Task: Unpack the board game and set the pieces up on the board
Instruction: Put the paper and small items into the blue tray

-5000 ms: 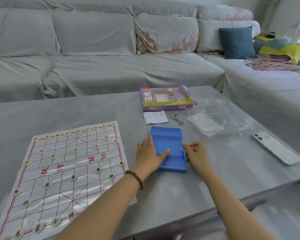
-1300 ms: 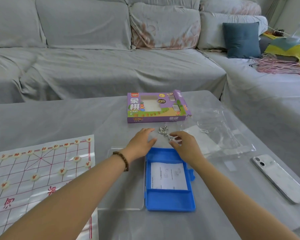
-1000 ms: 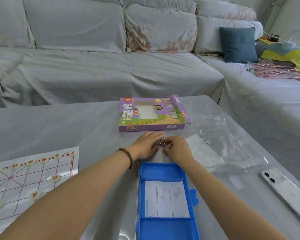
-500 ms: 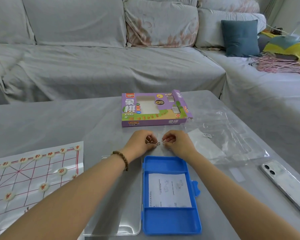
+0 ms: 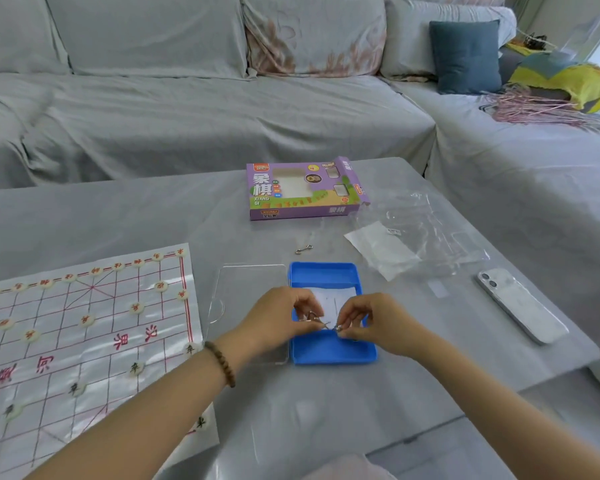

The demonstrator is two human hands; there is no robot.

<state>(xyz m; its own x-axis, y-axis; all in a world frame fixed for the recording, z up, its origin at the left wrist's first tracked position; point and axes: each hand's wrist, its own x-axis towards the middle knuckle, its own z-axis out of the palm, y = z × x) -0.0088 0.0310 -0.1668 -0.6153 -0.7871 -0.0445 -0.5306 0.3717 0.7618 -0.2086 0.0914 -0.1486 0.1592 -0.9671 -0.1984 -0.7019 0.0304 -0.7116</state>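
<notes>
Far to the left of the left hand, the paper board is spread flat on the tabletop, and round game pieces are seen standing on its grid points. A beaded bracelet is worn on the left wrist. Just left of that hand, a clear lid is laid open flat, joined to the blue case along its left edge.

The left hand is held over the left part of the case, with thumb and fingertips curled and pinched on one end of a small metal wire piece. The other end is pinched by the right hand, held close beside the left with curled fingers. Whether the wire piece is one part or two linked parts cannot be told. A white paper slip is seen in the case, just beyond the fingers.

Beyond both hands, a loose metal hook is left on the tabletop, and farther still the purple game box is laid flat. Beyond and to the right of the right hand, a crumpled clear plastic bag is spread out. Well to the right of that hand, a phone is laid face down near the tabletop's edge.
</notes>
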